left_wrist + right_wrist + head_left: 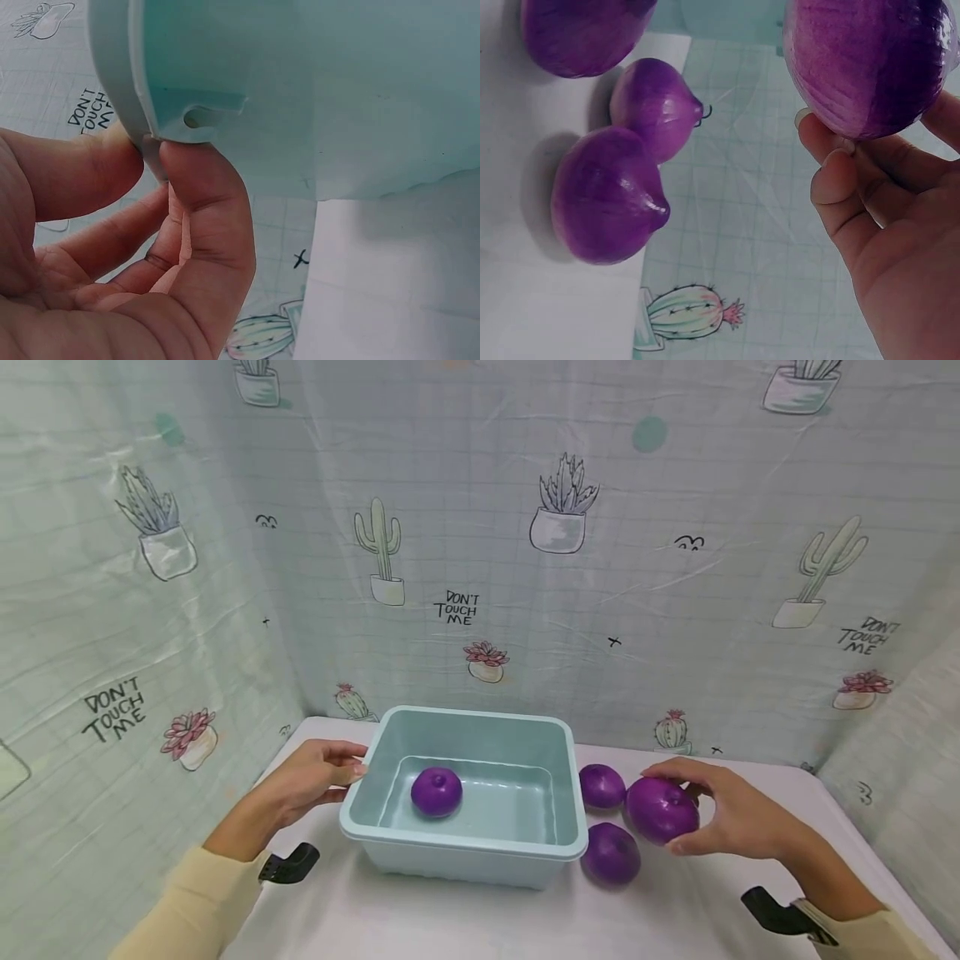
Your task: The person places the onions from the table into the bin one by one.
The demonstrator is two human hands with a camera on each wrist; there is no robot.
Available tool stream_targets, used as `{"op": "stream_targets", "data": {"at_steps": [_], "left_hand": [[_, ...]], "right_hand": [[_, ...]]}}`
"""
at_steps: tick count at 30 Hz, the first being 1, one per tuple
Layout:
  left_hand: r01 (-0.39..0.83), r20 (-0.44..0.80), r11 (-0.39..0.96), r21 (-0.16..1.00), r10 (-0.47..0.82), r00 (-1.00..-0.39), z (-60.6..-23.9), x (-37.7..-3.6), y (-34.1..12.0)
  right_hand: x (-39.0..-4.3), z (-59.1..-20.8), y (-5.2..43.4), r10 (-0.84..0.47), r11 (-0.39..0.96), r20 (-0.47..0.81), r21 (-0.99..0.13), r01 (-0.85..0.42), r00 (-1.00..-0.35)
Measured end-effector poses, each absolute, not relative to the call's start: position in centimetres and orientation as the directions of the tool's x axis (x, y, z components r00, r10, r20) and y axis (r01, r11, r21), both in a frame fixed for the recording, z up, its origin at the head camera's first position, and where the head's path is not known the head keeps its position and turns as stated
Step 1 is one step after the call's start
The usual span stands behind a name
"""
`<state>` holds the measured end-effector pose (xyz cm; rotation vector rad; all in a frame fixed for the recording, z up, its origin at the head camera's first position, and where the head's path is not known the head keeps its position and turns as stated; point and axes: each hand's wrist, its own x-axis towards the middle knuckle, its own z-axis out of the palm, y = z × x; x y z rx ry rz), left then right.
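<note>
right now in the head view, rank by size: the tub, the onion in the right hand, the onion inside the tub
1. tub
2. onion in the right hand
3. onion inside the tub, though it lies farther from the camera, so unsure

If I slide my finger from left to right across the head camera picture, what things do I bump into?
Left hand → blue tub with a purple onion inside → held onion → right hand.

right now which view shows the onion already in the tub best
The head view: the onion in the tub lies in plain sight on the floor of the pale blue tub. The left wrist view shows only the tub's outer wall and rim, gripped by the left hand. The right wrist view shows other onions, not clearly that one.
</note>
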<state>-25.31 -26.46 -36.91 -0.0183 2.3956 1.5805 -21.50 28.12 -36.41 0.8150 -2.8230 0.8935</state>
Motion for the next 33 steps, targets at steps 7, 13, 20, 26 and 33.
{"op": "stream_targets", "data": {"at_steps": [7,13,20,26,33], "left_hand": [[-0.167,-0.232,0.398,0.902,0.118,-0.966,-37.1,-25.4,-26.3],[-0.177,-0.236,0.397,0.901,0.105,-0.966,-37.0,-25.3,-26.4],[-0.17,-0.233,0.389,0.905,0.123,-0.965,-36.9,-25.3,-26.5],[-0.191,-0.245,0.38,0.905,0.099,-0.964,-37.0,-25.4,-26.3],[-0.183,-0.238,0.377,0.908,0.105,-0.966,-37.2,-25.4,-26.5]], "right_hand": [[-21.6,-36.0,27.6,-0.481,0.677,0.224,-0.519,-0.522,-0.848],[-22.0,-35.4,26.8,-0.507,0.669,0.242,-0.494,-0.555,-0.827],[-22.5,-34.7,25.9,-0.554,0.624,0.25,-0.507,-0.595,-0.794],[-23.0,-34.0,24.9,-0.558,0.635,0.199,-0.522,-0.57,-0.805],[-24.1,-33.6,23.7,-0.613,0.589,0.224,-0.51,-0.627,-0.757]]}}
